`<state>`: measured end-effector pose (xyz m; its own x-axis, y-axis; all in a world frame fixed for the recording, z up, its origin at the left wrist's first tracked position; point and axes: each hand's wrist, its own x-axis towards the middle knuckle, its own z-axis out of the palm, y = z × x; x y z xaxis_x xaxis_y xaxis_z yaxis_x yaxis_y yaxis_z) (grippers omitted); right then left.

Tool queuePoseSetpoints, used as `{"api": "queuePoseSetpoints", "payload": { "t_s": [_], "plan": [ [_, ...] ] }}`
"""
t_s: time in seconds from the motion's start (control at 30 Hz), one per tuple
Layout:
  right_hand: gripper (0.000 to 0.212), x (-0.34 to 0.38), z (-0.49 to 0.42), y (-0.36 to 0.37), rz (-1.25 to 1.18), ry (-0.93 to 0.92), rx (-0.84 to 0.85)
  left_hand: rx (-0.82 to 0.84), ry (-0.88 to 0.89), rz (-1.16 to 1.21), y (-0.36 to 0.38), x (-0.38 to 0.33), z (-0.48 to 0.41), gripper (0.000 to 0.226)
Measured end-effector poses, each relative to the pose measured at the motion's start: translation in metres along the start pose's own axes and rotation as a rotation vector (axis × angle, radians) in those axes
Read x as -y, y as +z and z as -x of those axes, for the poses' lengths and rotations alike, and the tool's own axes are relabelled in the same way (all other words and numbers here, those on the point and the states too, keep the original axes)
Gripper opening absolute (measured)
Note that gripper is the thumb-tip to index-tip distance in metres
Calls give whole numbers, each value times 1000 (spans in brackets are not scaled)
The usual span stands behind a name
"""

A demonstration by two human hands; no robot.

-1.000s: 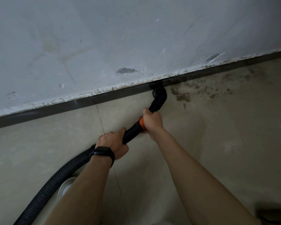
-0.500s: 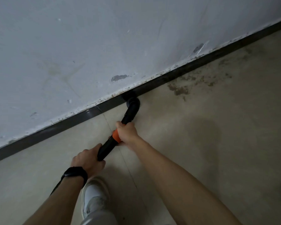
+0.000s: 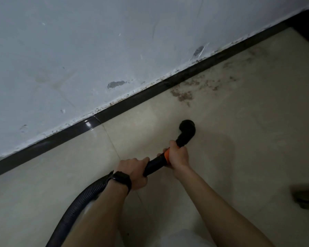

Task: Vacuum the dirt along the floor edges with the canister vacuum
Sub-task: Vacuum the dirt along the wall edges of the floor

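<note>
Since half a second ago the nozzle [image 3: 186, 130] has come off the baseboard [image 3: 114, 108], which it was touching. It now sits nearer to me on the open floor tile [image 3: 248, 139], with bare tile between it and the wall edge.

My right hand [image 3: 178, 155] is wrapped tight round the wand [image 3: 154, 164] at the orange collar [image 3: 166, 156], fingers curled fully over it. My left hand [image 3: 134, 172] grips the rear end of the wand, where the ribbed hose [image 3: 82, 202] joins on, and a black watch [image 3: 121, 179] sits on that wrist. The hose curves away to the near left and out of view. I cannot see the canister.

I judge the wand to be stiff, light plastic, easy to aim. The hose looks flexible and springy, likely to tug backward and twist the tip off line. So the front hand at the collar steers, and the rear hand takes the hose's drag. Gripping on the ribs themselves would give poor control.

Farther out, brown dirt [image 3: 182, 95] lies scattered against the baseboard to the far right of the nozzle, trailing on toward the corner. The scuffed wall [image 3: 78, 50] rises behind. A blurred dark shape [image 3: 307, 196] sits at the right edge, and I cannot tell what it is.
</note>
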<state>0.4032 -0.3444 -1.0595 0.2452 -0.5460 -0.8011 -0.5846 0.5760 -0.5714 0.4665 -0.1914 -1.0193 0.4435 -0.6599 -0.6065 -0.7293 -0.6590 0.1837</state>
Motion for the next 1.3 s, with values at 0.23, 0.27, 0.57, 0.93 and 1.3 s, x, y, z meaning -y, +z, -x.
{"api": "queuePoseSetpoints", "payload": {
  "t_s": [0.23,0.27,0.57,0.93,1.3],
  "plan": [
    [27,32,-18,-32,-102,-21,-13,-30,26,46,-12,-32,-32,23],
    [23,37,-21,-33,-90,-24,-6,-31,16,65,-13,-34,-35,23],
    [17,59,-39,-30,-38,-32,45,-61,-4,135,-14,-32,-57,23],
    [27,83,-48,-11,36,-46,105,-96,-68,238,-13,-21,-74,23],
    [16,96,-53,3,102,-64,102,-100,-106,310,-17,-15,-80,24]
  ]
}}
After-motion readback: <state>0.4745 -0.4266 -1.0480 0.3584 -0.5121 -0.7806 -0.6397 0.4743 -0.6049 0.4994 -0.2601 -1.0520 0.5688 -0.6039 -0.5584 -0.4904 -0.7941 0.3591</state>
